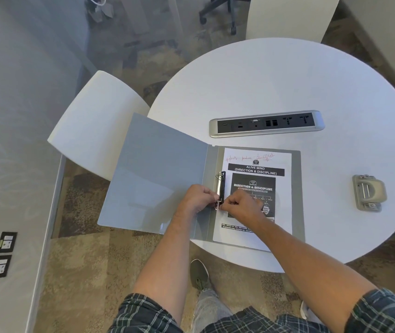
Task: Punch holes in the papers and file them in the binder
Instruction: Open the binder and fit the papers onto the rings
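The open grey plastic binder (158, 174) lies at the near left edge of the round white table (287, 87). The left hand (197, 197), fingers curled, and the right hand (241, 204) pinch the lower metal ring (218, 205) over the printed white paper (280, 162). A grey hole punch (368, 192) sits far right.

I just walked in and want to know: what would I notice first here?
Two hands, the left hand and right hand, pinch the rings of an open grey binder at the round white table's near edge. A printed paper lies inside; a hole punch sits to the right.
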`<state>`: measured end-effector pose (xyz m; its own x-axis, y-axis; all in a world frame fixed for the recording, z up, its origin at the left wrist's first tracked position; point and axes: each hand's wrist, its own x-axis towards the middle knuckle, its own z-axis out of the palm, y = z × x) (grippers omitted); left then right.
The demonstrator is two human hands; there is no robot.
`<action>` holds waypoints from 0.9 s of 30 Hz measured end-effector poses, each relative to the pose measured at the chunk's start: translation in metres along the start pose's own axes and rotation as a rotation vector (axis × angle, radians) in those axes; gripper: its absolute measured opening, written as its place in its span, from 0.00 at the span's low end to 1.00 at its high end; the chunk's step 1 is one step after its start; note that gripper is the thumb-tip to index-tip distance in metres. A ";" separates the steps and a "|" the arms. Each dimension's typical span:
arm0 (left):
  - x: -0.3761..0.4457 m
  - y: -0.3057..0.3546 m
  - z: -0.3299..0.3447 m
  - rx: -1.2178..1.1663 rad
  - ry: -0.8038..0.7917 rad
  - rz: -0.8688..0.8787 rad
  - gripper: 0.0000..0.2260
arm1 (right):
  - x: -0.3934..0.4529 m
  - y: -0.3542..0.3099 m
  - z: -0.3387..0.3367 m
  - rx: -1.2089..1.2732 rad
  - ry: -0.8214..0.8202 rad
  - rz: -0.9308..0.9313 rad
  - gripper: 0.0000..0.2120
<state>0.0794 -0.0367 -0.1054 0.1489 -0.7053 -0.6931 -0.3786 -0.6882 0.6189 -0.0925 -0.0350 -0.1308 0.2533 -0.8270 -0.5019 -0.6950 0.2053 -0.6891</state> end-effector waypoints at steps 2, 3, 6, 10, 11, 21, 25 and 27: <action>-0.005 0.001 0.002 0.011 0.017 0.017 0.08 | 0.000 -0.002 0.000 0.021 0.026 0.019 0.11; -0.005 0.000 0.004 0.029 0.036 0.031 0.09 | -0.001 -0.003 -0.001 0.043 0.068 0.036 0.08; -0.009 0.002 0.015 0.074 0.144 0.038 0.09 | -0.005 0.003 -0.001 0.081 0.135 0.027 0.19; -0.013 0.005 0.025 0.076 0.258 0.060 0.09 | -0.005 0.013 0.000 0.007 0.124 -0.057 0.34; -0.016 0.007 0.026 0.097 0.276 0.071 0.09 | -0.005 0.015 0.001 -0.017 0.130 -0.067 0.36; -0.023 0.002 0.022 0.134 0.213 0.104 0.10 | -0.005 0.002 0.003 -0.398 0.073 -0.063 0.36; -0.025 0.000 0.020 0.114 0.240 0.097 0.09 | 0.003 -0.002 0.000 -0.407 0.065 -0.044 0.32; -0.026 -0.001 0.021 0.121 0.271 0.100 0.08 | 0.005 -0.003 -0.002 -0.416 0.079 -0.067 0.32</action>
<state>0.0565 -0.0137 -0.0960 0.3370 -0.7994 -0.4974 -0.5070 -0.5992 0.6195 -0.0909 -0.0404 -0.1301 0.2662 -0.8720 -0.4109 -0.8952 -0.0656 -0.4408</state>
